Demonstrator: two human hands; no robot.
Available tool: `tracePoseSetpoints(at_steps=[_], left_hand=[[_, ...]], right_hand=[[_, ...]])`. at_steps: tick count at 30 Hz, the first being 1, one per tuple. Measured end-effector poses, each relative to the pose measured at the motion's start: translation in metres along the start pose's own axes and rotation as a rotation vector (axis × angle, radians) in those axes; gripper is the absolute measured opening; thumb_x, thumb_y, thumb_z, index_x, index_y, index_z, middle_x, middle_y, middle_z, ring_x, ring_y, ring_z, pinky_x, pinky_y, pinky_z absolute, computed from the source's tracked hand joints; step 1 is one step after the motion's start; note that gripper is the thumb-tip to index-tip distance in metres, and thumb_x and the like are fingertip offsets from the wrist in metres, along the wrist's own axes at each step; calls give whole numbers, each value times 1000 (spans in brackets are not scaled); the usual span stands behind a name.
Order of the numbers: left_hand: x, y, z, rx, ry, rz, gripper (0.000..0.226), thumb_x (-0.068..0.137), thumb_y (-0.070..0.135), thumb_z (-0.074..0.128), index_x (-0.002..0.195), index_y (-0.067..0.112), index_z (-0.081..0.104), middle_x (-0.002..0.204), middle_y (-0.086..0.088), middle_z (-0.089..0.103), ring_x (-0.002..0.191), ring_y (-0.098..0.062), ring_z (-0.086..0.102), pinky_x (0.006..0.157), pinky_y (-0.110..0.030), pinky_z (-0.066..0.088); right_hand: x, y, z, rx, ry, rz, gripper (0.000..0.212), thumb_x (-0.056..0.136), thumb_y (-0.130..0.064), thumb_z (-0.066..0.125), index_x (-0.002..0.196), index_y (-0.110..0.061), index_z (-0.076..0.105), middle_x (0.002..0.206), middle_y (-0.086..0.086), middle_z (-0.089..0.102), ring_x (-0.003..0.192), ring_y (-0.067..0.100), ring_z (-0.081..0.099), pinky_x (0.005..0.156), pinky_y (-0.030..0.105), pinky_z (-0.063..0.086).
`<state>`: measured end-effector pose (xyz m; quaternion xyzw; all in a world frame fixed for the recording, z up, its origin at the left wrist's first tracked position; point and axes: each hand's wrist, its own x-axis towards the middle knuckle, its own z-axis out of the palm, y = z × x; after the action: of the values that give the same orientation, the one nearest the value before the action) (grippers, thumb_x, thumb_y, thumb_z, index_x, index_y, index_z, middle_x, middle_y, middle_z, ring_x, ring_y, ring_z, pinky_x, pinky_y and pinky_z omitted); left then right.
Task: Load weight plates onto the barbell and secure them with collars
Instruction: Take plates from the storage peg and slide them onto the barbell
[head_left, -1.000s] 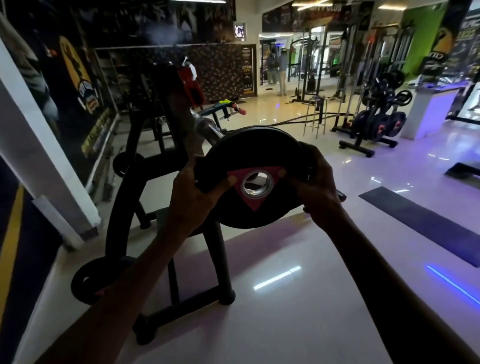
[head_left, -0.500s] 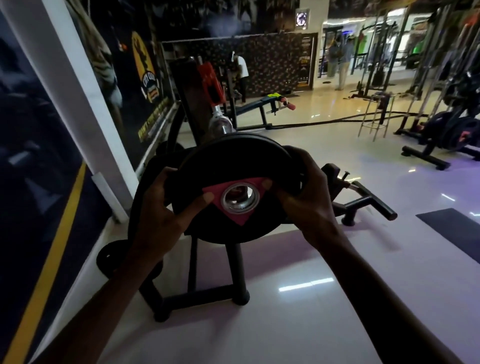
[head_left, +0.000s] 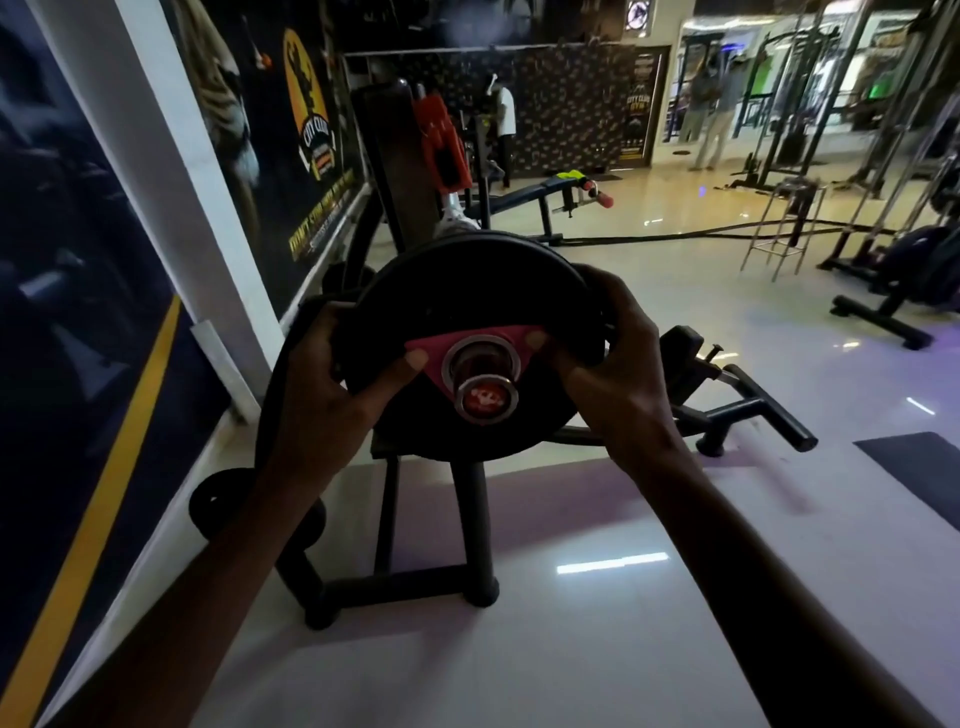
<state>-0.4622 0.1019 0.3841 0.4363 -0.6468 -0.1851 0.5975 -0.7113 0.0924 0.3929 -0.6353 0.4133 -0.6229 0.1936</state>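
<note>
A black weight plate (head_left: 467, 291) with a pink triangular hub sits on the barbell sleeve. The chrome sleeve end (head_left: 485, 397), with its red cap, pokes out through the plate's centre hole toward me. My left hand (head_left: 332, 374) grips the plate's left edge, thumb on the pink hub. My right hand (head_left: 613, 358) grips the right edge, thumb also on the hub. A larger black plate (head_left: 283, 379) shows behind on the left. No collar is in sight.
The barbell rests on a black rack (head_left: 467, 525) with red padding (head_left: 441, 145) on its upright. A small plate (head_left: 218, 504) lies low by the left wall. A black footed frame (head_left: 748, 410) is to the right. Benches, machines and two people stand farther back.
The plate has slid onto the sleeve: the sleeve end now sticks out through the hole, where before the hole looked empty. Both hands keep their grip. My view has moved closer.
</note>
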Motion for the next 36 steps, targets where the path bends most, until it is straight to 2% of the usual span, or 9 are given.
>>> tracePoseSetpoints(at_steps=[6, 10, 13, 18, 20, 25, 32, 34, 36], left_hand=[[69, -51, 22, 102, 51, 1, 72, 77, 44, 89, 135, 14, 59, 123, 2, 70, 114, -8, 67, 98, -30, 57], [123, -87, 41, 153, 29, 9, 73, 83, 38, 86, 144, 15, 54, 135, -2, 67, 122, -7, 61, 95, -6, 47], [156, -113, 53, 128, 33, 59, 74, 87, 35, 83, 148, 11, 51, 140, -2, 63, 130, -12, 58, 108, -22, 48], [193, -137, 64, 153, 31, 62, 70, 89, 32, 82, 147, 7, 52, 136, 1, 62, 128, -10, 56, 105, -11, 43], [204, -139, 66, 164, 43, 49, 66, 88, 23, 83, 143, 3, 54, 128, 5, 61, 121, -8, 56, 93, 1, 39], [207, -143, 69, 200, 61, 58, 64, 87, 16, 84, 141, -1, 55, 125, 5, 60, 113, 10, 51, 89, 5, 36], [192, -131, 47, 298, -34, 5, 66, 91, 23, 80, 149, 6, 52, 136, -3, 64, 112, -5, 56, 77, 8, 35], [170, -133, 32, 293, -64, -75, 61, 93, 25, 78, 146, 8, 54, 131, -3, 67, 97, 0, 64, 74, 3, 42], [139, -136, 17, 211, -84, -165, 57, 91, 24, 80, 139, 4, 57, 127, -11, 70, 100, -12, 71, 83, -9, 54]], right_hand=[[64, 44, 32, -117, -16, -63, 65, 84, -4, 75, 144, -12, 51, 132, 0, 66, 123, 12, 62, 100, 21, 53], [116, 74, 58, -202, -43, -47, 72, 83, -20, 70, 150, -12, 44, 139, 7, 62, 129, 22, 58, 105, 29, 50], [150, 95, 73, -231, -61, -33, 73, 85, -22, 70, 151, -10, 42, 141, 12, 60, 131, 26, 56, 107, 34, 49], [190, 124, 90, -275, -41, -27, 63, 85, -5, 72, 144, -10, 50, 130, 13, 66, 117, 23, 60, 84, -1, 37], [199, 133, 95, -271, -28, -16, 60, 83, -10, 73, 140, -10, 53, 124, 12, 67, 111, 21, 61, 77, -3, 35], [195, 142, 96, -269, -11, -4, 61, 83, -4, 73, 140, -14, 52, 125, 9, 67, 114, 23, 62, 86, 17, 45], [177, 133, 87, -304, -54, 112, 66, 86, -20, 77, 146, -16, 47, 133, 12, 64, 123, 26, 59, 97, 30, 47], [152, 136, 83, -322, -20, 172, 65, 88, -28, 75, 145, -14, 48, 134, 13, 62, 123, 28, 59, 101, 36, 50], [119, 137, 80, -339, -38, 214, 57, 91, -28, 74, 140, -10, 52, 132, 14, 60, 118, 28, 61, 96, 34, 50]])
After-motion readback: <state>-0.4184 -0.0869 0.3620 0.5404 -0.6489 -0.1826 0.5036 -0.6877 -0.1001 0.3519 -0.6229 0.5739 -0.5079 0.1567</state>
